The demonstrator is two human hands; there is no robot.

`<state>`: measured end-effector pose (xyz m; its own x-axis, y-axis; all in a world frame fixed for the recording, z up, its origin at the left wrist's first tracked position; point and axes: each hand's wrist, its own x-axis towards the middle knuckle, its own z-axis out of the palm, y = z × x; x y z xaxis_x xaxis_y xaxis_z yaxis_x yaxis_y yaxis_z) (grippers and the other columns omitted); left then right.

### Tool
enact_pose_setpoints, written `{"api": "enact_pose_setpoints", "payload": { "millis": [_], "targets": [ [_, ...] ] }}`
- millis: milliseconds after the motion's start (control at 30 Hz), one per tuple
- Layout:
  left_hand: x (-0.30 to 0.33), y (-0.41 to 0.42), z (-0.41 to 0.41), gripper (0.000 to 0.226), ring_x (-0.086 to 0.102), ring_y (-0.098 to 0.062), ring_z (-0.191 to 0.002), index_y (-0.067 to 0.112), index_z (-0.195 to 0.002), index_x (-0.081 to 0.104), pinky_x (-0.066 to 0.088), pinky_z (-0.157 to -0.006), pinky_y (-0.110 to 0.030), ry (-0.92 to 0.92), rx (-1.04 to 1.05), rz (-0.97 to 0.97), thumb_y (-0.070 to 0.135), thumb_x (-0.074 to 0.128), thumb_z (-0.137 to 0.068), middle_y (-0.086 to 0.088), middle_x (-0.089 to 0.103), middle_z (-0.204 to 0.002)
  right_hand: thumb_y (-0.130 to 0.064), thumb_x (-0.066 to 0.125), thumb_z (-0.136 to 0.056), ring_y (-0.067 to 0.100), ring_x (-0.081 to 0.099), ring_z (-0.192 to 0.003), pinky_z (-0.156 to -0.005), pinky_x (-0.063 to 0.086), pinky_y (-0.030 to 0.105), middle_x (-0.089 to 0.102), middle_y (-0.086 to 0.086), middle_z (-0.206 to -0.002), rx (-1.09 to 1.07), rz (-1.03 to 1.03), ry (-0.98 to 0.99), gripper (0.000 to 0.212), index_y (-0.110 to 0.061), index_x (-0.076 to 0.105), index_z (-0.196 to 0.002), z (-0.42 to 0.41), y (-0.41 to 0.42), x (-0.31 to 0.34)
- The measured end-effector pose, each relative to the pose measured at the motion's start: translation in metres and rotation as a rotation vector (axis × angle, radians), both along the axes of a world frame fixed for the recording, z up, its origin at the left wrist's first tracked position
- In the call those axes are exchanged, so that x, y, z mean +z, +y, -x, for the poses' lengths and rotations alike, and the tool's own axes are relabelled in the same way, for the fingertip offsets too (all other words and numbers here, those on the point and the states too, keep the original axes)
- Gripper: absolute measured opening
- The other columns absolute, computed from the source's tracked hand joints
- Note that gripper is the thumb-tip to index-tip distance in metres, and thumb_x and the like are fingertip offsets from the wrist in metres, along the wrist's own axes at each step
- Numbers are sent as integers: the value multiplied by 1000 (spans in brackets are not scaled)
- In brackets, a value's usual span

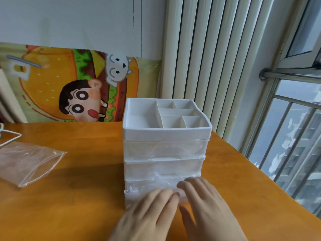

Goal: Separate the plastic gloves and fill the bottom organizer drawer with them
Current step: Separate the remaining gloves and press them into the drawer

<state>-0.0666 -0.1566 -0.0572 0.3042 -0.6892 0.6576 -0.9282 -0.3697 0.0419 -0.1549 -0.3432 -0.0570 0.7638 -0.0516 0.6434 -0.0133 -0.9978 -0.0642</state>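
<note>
While pushing the bottom drawer [139, 193] in, both hands, left [147, 211] and right [206, 204], flat, fingers straight, pressing crinkly gloves [161, 181] down to fit. Empty bag [26, 164] aside on bench [78, 197].

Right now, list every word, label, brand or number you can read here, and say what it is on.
No readable text in this view.
Cartoon cloth: pictures only, a burger, a boy's face and a white cat; no letters.
Small burger patch on the cloth: any print on it is too small and blurred to read.
Organizer: plain white, no label or brand.
Clear bag: no print visible.
</note>
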Motion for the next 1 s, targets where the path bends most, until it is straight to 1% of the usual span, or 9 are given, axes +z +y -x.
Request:
{"api": "enact_pose_setpoints", "payload": {
  "millis": [67, 133, 267, 367, 533, 600, 700, 800, 1000],
  "targets": [
    [-5, -8, -7, 56, 66, -17, -125, 20, -132, 71, 45, -109, -33, 26, 49, -162, 30, 47, -83, 3, 67, -137, -24, 72, -58, 19, 67, -101, -96, 47, 26, 64, -8, -111, 0, 16, 98, 53, -24, 68, -111, -6, 3, -5],
    [-6, -13, -14, 66, 66, -24, -125, 12, -134, 69, 33, -113, -40, 66, 102, -277, 39, 49, -77, -4, 67, -138, -26, 65, -60, 16, 68, -98, -102, 38, 24, 67, -10, -107, 0, 18, 145, 51, -25, 69, -111, -11, 5, -5],
    [2, -16, -11, 65, 71, -23, -114, 10, -128, 72, 60, -91, -37, 154, 143, -305, 46, 47, -80, -4, 68, -131, -37, 55, -70, 11, 67, -95, -87, 52, 26, 67, -17, -105, -61, 20, 278, 44, -32, 66, -113, -13, 9, 6],
    [10, -15, -12, 62, 73, -20, -102, 11, -123, 74, 62, -79, -34, 225, 187, -315, 48, 47, -81, -2, 68, -124, -43, 50, -81, 13, 66, -97, -86, 50, 28, 67, -18, -110, -77, 20, 351, 41, -38, 59, -120, -13, 11, 15],
    [18, -13, -17, 55, 73, -17, -88, 16, -119, 74, 63, -78, -34, 258, 205, -402, 49, 44, -86, 2, 72, -104, -48, 43, -86, 11, 63, -109, -94, 45, 25, 66, -19, -119, -52, 21, 347, 55, -45, 49, -140, -18, 12, 21],
    [25, -15, -17, 54, 71, -15, -96, 21, -126, 71, 61, -85, -35, 287, 205, -396, 49, 41, -91, 7, 71, -109, -47, 45, -86, 10, 63, -109, -93, 47, 24, 66, -20, -119, -49, -8, 346, 53, -44, 52, -138, -18, 10, 22],
    [33, -22, -14, 52, 51, -12, -131, 31, -151, 42, 38, -112, -31, 247, 200, -314, 50, 28, -105, 13, 54, -142, -40, 57, -86, 12, 66, -94, -76, 52, 23, 67, -16, -106, -102, -58, 280, 31, -34, 65, -115, -11, 9, 19],
    [37, -27, -13, 43, 51, -10, -128, 35, -139, 48, 37, -108, -28, 249, 253, -236, 52, 26, -106, 16, 57, -137, -34, 64, -85, 11, 64, -87, -66, 49, 19, 66, -12, -101, -131, -93, 149, 24, -26, 69, -108, -6, 9, 14],
    [39, -29, -15, 41, 61, -10, -112, 34, -114, 59, 47, -99, -29, 370, 287, -237, 59, 32, -97, 15, 67, -118, -39, 60, -85, 7, 69, -97, -84, 55, 23, 72, -19, -111, -85, -56, 255, 38, -30, 69, -121, -10, 11, 17]
  ]
}}
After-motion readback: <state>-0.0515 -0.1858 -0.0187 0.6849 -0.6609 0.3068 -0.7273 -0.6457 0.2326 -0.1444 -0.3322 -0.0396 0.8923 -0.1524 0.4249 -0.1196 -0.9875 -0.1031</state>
